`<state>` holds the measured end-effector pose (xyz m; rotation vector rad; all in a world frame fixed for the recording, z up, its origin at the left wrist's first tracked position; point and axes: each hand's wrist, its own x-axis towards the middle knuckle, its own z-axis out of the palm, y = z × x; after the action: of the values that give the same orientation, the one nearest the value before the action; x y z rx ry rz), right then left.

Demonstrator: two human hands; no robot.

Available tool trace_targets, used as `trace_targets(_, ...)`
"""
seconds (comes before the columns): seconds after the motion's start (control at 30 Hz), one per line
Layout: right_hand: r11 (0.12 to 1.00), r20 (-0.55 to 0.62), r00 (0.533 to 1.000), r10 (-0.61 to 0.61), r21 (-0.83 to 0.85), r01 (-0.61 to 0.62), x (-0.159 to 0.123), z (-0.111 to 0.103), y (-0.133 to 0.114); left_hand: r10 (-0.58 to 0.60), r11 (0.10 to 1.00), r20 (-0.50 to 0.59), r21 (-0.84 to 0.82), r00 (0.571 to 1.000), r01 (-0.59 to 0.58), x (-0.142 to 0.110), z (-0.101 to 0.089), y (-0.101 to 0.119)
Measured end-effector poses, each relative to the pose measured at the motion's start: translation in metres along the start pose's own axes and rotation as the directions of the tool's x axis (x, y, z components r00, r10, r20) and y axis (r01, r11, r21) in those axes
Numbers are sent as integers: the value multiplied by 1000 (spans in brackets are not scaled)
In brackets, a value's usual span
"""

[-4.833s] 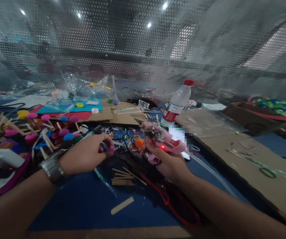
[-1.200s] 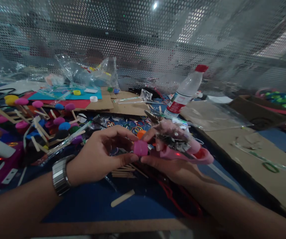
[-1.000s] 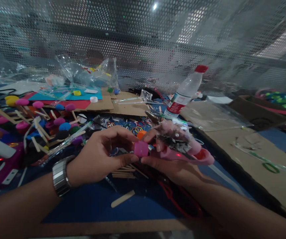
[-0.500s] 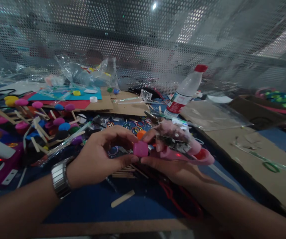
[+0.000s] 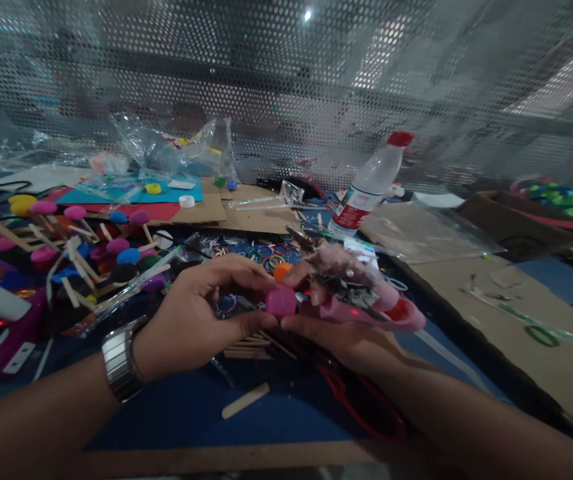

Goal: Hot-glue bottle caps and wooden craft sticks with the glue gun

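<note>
At the centre of the head view my left hand [image 5: 186, 320] pinches a pink bottle cap [image 5: 280, 301] between thumb and fingers. From the other side, the fingertips of my right hand [image 5: 339, 327] close in on the same cap. A pink hot glue gun [image 5: 396, 310] with a glowing red light sits in my right hand, its grimy, glue-crusted nozzle pointing up and left. Just behind the cap is an orange cap [image 5: 282, 271]. Wooden sticks [image 5: 247, 350] lie beneath the hands, and a single craft stick [image 5: 245, 400] lies nearer the front edge.
Colourful caps glued to sticks [image 5: 81, 253] crowd the left, beside a purple device [image 5: 1, 340]. A water bottle [image 5: 366, 187] leans behind the glue gun. Red-handled scissors [image 5: 361, 403] lie below my right wrist. Cardboard [image 5: 506, 307] covers the right side; a cardboard box [image 5: 511, 227] stands beyond.
My left hand has come rightward with the pink cap to meet my right hand. The glue gun has been turned in my grip. Over the last second the cap has rotated slightly.
</note>
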<state>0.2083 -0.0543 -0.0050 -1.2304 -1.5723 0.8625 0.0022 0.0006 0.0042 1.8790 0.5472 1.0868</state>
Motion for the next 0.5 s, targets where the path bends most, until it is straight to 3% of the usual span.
trace_targets(0.3,998,32,998,60,11,-60,-3,-2,1,20,1000,-18,23,1000,-19,0,0,1)
trace_targets(0.5,997,-49,999,6,74,-3,-2,0,2,20,1000,-40,6,999,-20,0,0,2)
